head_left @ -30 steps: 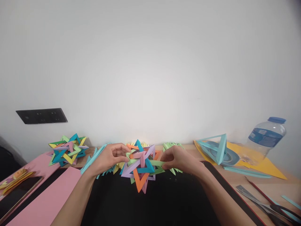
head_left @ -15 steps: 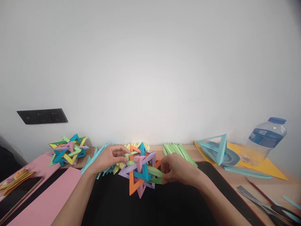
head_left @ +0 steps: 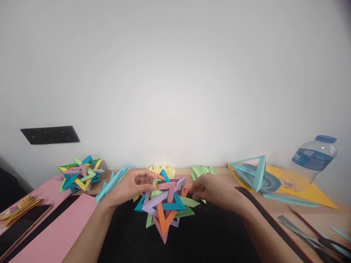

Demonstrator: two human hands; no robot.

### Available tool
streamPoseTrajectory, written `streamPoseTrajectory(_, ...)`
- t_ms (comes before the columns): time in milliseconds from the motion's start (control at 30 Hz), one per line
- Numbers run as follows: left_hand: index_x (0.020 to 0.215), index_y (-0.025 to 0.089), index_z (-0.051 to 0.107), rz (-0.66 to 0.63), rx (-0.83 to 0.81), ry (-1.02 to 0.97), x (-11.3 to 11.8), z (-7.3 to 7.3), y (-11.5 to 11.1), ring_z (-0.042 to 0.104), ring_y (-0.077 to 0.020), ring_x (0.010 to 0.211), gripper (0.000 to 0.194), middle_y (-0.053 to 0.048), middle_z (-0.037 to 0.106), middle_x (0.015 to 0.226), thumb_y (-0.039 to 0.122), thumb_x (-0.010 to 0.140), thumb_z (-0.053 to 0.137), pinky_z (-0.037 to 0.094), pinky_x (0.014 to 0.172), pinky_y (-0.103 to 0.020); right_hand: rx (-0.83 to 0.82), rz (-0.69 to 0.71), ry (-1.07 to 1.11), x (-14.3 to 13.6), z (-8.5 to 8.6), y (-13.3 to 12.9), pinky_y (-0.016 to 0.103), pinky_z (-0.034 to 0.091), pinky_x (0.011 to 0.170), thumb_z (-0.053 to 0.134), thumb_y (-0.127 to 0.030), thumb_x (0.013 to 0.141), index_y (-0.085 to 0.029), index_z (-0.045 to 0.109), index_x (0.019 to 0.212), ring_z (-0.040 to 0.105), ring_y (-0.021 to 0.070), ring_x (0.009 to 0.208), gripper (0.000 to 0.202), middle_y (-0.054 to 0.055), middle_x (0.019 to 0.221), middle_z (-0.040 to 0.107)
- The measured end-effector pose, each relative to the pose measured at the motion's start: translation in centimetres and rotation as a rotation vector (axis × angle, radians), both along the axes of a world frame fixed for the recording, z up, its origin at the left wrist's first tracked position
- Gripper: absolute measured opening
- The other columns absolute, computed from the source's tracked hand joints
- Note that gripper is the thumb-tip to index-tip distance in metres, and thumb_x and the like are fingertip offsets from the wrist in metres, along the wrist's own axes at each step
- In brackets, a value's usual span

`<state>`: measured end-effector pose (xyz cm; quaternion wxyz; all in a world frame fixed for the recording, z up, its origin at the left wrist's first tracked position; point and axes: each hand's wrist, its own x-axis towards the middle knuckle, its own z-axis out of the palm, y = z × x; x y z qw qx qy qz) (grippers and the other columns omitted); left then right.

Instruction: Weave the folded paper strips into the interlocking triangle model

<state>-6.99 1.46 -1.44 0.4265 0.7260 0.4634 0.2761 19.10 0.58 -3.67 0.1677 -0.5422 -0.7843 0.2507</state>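
Observation:
A many-pointed folded-paper star ball (head_left: 167,204) of purple, pink, orange, blue and green strips hangs in front of me over the black mat. My left hand (head_left: 134,187) grips its upper left side, thumb in front and fingers behind. Close to its right side is my right hand (head_left: 212,190), fingers bent and thumb apart from them, with nothing visible between. A loose-ended light green strip (head_left: 191,202) sticks out just below the right fingertips. Whether those fingertips touch the orange point beside them is unclear.
Stacks of folded blue (head_left: 113,182), yellow (head_left: 163,170) and green strips (head_left: 203,171) line the wall. A finished star ball (head_left: 80,174) stands left by pink paper (head_left: 55,232). To the right are a blue paper frame (head_left: 259,173), a bottle (head_left: 314,159) and scissors (head_left: 307,237).
The star ball has turned, now showing purple and pink strips in front and sitting slightly lower. My right fingers have come off the green strip.

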Motion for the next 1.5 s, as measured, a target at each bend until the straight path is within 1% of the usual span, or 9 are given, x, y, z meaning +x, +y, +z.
streamPoseTrajectory(67,0.09,0.021,0.07,-0.021,0.002,-0.008,0.6,0.0,-0.5,0.058,-0.0135,0.061,0.019,0.0,0.064,0.066,0.031,0.074,0.07,0.045,0.057,-0.023,0.197,-0.125,0.065,-0.3,0.5,-0.9,0.027,0.045,0.06,0.057,-0.017,0.078,-0.021,0.073,0.07,0.063,0.0187,0.068,0.019,0.004,0.073,0.07)
streamPoseTrajectory(167,0.091,0.02,0.069,-0.038,0.004,-0.004,1.7,0.1,-1.3,0.056,-0.0131,0.06,0.017,0.0,0.064,0.068,0.028,0.076,0.067,0.044,0.056,-0.023,0.403,-0.091,0.276,-1.4,0.8,-2.1,0.03,0.047,0.074,0.06,-0.024,0.081,-0.024,0.072,0.075,0.061,0.021,0.088,0.013,0.005,0.094,0.066)
streamPoseTrajectory(233,0.09,0.02,0.069,-0.027,0.015,-0.01,2.5,0.1,-1.8,0.057,-0.0136,0.061,0.016,0.0,0.063,0.069,0.026,0.076,0.065,0.045,0.057,-0.023,0.343,0.002,0.315,-2.5,0.4,-2.5,0.032,0.048,0.076,0.062,-0.022,0.08,-0.024,0.072,0.073,0.058,0.0222,0.095,0.012,0.005,0.104,0.062)
streamPoseTrajectory(400,0.088,0.019,0.069,-0.005,0.026,-0.002,3.4,-0.2,-2.4,0.058,-0.0156,0.066,0.016,-0.001,0.065,0.076,0.023,0.074,0.063,0.047,0.06,-0.025,0.24,0.099,0.354,-4.4,-1.0,-2.3,0.034,0.048,0.077,0.063,-0.015,0.078,-0.024,0.072,0.07,0.054,0.0236,0.099,0.015,0.006,0.097,0.06)
streamPoseTrajectory(600,0.087,0.018,0.068,-0.007,0.015,-0.005,3.6,-0.3,-2.6,0.058,-0.0156,0.068,0.015,-0.002,0.065,0.079,0.021,0.073,0.062,0.047,0.062,-0.025,0.231,0.052,0.361,-4.9,-1.5,-2.2,0.033,0.046,0.075,0.067,-0.008,0.071,-0.021,0.069,0.063,0.052,0.0221,0.094,0.015,0.005,0.091,0.057)
streamPoseTrajectory(800,0.087,0.019,0.069,-0.006,0.042,0.032,3.7,0.0,-2.7,0.054,-0.0133,0.062,0.016,-0.001,0.064,0.078,0.022,0.074,0.062,0.045,0.057,-0.024,0.3,0.076,0.329,-5.2,-1.5,-2.3,0.031,0.046,0.07,0.059,-0.006,0.077,-0.019,0.063,0.065,0.052,0.0208,0.087,0.018,0.005,0.089,0.055)
streamPoseTrajectory(1100,0.09,0.022,0.066,-0.009,0.151,0.08,3.7,-0.2,-3.1,0.055,-0.0141,0.068,0.015,0.0,0.064,0.076,0.022,0.078,0.058,0.046,0.06,-0.022,0.138,0.112,0.452,-4.0,-0.9,-1.9,0.025,0.044,0.063,0.052,-0.012,0.082,-0.018,0.057,0.069,0.054,0.015,0.076,0.016,0.002,0.086,0.051)
streamPoseTrajectory(1267,0.093,0.022,0.065,-0.009,0.184,0.09,3.9,-0.3,-3.0,0.053,-0.0137,0.063,0.016,0.001,0.058,0.068,0.024,0.079,0.056,0.044,0.057,-0.023,0.104,0.117,0.489,-4.1,-1.0,-1.7,0.023,0.044,0.058,0.052,-0.011,0.081,-0.018,0.055,0.068,0.054,0.0133,0.072,0.015,0.002,0.086,0.05)
streamPoseTrajectory(1500,0.088,0.021,0.063,0.031,0.166,0.053,3.9,-0.3,-2.9,0.053,-0.0136,0.063,0.011,0.002,0.059,0.068,0.026,0.079,0.057,0.042,0.058,-0.023,0.102,0.113,0.5,-4.0,-0.9,-1.4,0.023,0.045,0.063,0.05,-0.011,0.081,-0.019,0.055,0.07,0.055,0.0134,0.075,0.014,0.002,0.086,0.052)
